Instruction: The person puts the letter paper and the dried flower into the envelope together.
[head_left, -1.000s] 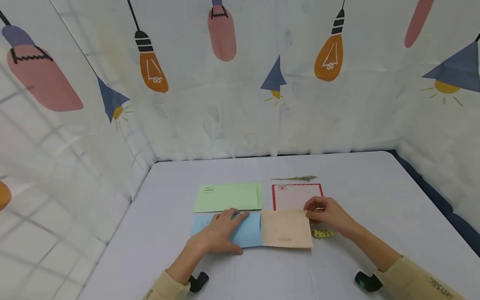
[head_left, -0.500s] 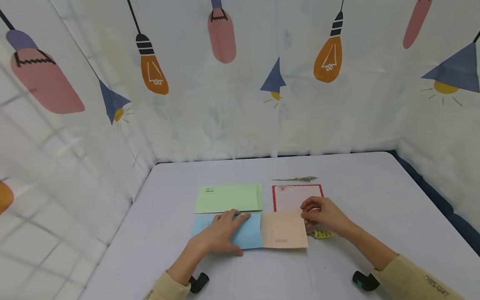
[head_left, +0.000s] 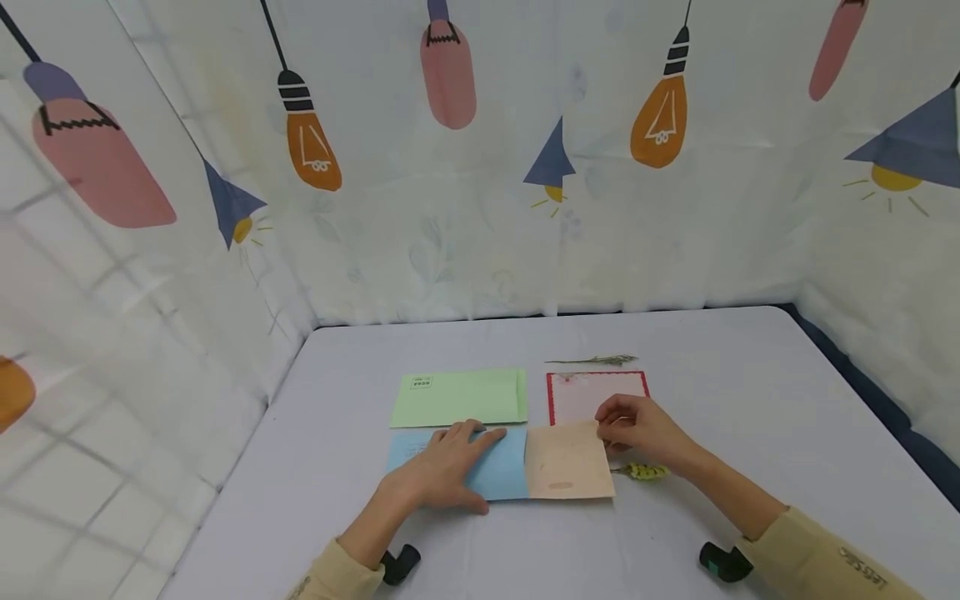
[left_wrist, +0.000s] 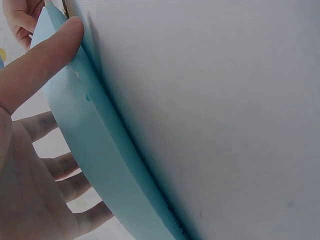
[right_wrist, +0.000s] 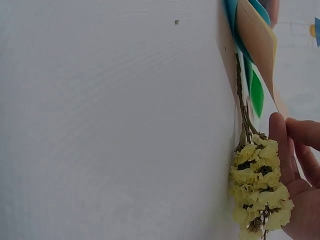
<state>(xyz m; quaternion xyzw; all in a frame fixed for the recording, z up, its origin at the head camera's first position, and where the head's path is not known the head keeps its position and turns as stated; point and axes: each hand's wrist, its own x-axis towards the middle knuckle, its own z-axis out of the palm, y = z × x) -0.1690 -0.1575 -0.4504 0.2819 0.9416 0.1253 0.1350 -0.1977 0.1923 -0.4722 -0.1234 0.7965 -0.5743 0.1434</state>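
Note:
My left hand [head_left: 442,471] lies spread over a blue envelope [head_left: 501,475], fingers toward its far edge and thumb [left_wrist: 55,55] along its near edge. A peach card [head_left: 570,467] reaches out of the envelope's right end. My right hand [head_left: 637,429] pinches the card's far right corner between thumb and fingers. Seen from the right wrist, the card [right_wrist: 257,40] bows up from the table. Its stem running under the card, a dried yellow flower sprig [right_wrist: 260,185] rests just beside the right hand.
A green envelope [head_left: 457,398] lies behind the blue one. To its right is a white card with a red border [head_left: 592,396], partly covered by my right hand. Farther back lies a thin green dried sprig [head_left: 600,360]. A patterned curtain [head_left: 480,233] stands behind the table.
My right hand has moved left with the card's corner, and less of the peach card shows beyond the blue envelope. More of the yellow sprig's stem shows. The left hand stays in place.

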